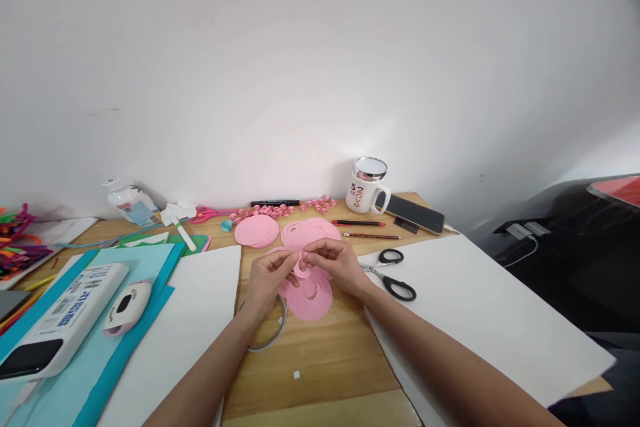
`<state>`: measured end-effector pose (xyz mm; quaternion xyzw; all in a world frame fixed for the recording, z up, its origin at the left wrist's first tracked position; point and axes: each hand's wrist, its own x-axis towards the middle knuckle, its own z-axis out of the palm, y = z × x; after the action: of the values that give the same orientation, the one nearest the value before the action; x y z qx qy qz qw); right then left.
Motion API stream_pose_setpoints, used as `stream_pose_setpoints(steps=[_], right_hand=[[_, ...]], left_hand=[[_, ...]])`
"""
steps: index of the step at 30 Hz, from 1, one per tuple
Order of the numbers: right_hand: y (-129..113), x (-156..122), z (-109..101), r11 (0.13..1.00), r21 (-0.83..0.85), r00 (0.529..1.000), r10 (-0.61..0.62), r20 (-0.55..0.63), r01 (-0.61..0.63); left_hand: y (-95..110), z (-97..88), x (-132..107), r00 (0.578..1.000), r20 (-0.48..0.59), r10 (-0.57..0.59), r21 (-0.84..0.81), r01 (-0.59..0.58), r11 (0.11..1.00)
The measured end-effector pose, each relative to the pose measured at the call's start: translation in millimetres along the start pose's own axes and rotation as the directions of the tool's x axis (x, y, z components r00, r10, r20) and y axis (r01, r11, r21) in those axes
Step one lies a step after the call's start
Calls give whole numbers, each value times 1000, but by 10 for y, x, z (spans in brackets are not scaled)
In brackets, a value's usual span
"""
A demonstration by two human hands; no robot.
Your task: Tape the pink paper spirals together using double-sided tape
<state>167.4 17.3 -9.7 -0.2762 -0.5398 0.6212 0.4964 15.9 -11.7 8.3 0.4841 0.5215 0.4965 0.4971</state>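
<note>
My left hand and my right hand meet over the middle of the desk, fingertips pinched on a small curled pink paper piece. Below them lie pink paper circles with cut openings. Just behind my fingers is another pile of cut pink paper, and to its left a stack of plain pink paper circles. A roll of tape lies under my left wrist. Black-handled scissors rest right of my right hand, their blades partly hidden.
Small pink rolled pieces lie along the wall with a black marker. A white mug, a phone and pencils stand or lie behind right. White sheets flank the wooden desk; a power bank is left.
</note>
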Motion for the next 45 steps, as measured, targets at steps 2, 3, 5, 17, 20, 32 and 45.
stream_pose_setpoints(steps=[2,3,5,17,20,32,45], right_hand=[[-6,1,7,1000,-6,1000,1,-6,-1],[-11,1,12,1000,-8,1000,1,-9,-1],[-20,3,22,1000,-5,1000,-6,-15,6],[46,7,-8,1000,-17,1000,6,-2,-6],[47,2,-12,999,-30,999,30,-16,-31],[2,-23,17,994,-94,999,50,20,-48],[53,-6,33,998,-41,998,44,45,-42]], left_hand=[[5,4,-6,1000,7,4,6,-4,1000],[9,7,-9,1000,5,7,10,-7,1000],[17,10,-14,1000,1,13,22,-13,1000],[10,21,-17,999,39,5,22,-6,1000],[8,21,-15,999,50,-9,8,9,1000],[7,-2,-10,993,92,-69,-40,73,997],[-26,-6,11,999,-3,-32,-150,31,988]])
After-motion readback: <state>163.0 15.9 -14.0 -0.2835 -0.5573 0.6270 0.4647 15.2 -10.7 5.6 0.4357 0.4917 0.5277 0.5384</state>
